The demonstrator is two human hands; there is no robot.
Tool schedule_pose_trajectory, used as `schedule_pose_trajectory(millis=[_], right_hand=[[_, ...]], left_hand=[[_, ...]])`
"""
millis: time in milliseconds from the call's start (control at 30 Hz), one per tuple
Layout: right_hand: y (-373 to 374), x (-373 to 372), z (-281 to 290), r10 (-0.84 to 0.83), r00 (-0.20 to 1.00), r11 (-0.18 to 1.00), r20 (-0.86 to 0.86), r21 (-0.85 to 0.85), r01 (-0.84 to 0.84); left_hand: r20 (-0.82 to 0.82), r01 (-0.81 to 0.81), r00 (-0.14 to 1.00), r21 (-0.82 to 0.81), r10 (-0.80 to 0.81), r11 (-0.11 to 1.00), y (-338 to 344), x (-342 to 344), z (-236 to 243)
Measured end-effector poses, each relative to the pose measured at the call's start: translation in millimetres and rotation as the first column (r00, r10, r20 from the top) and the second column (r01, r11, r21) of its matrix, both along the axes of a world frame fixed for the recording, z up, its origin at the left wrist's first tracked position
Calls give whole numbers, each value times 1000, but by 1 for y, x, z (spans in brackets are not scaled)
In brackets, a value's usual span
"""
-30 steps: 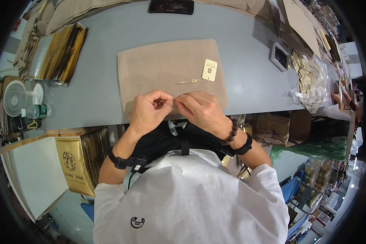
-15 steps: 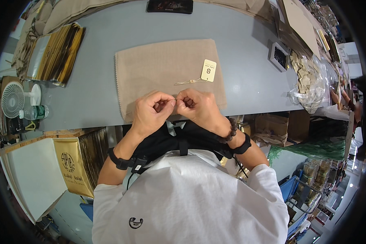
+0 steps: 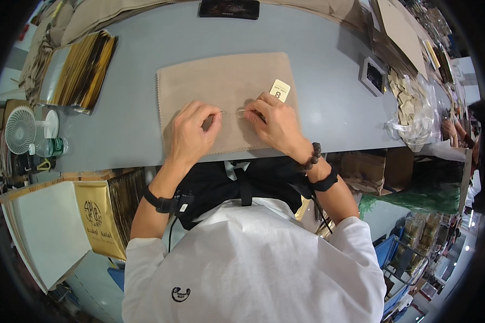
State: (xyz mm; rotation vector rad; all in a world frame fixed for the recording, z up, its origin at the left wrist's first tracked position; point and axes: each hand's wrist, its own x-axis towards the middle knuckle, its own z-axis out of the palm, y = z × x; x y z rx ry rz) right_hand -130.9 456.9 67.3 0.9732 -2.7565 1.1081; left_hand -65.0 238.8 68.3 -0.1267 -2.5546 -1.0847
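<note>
This looks like a packing workshop for cloth goods. On a wide grey table (image 3: 118, 137) lies a folded beige cloth (image 3: 215, 78) with a paper tag (image 3: 281, 87) on it, and more beige fabric (image 3: 99, 21) is heaped along the far edge. A stack of gold packets (image 3: 81, 71) lies far left; an open carton (image 3: 46, 229) of them stands near left. To the right are a clear plastic bag (image 3: 429, 119) of paper pieces, a cardboard box (image 3: 362, 168) below the tabletop and another person's arm (image 3: 451, 133).

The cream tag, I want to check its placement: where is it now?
In the head view, the cream tag lies toward the right edge of the beige cloth, just beyond the right hand, which partly covers it.
</note>
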Motion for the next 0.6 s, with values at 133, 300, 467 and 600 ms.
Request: schedule_pose_trajectory(millis=[133,300,467,600], right_hand=[[-2,-4,15,103,984,994,144,20,-106],[-14,-10,21,89,987,992,135,81,-101],[-18,-4,15,51,997,994,54,98,-56],[-22,17,11,20,981,990,-191,-135,-46]], left_hand=[[-87,66,993,-136,-79,989,-3,-9,0],[-219,181,947,-237,-234,954,-2,-10,-1],[-193,98,978,78,-81,992,0,6,-6],[162,-75,987,467,-2,881,-6,18,-7]])
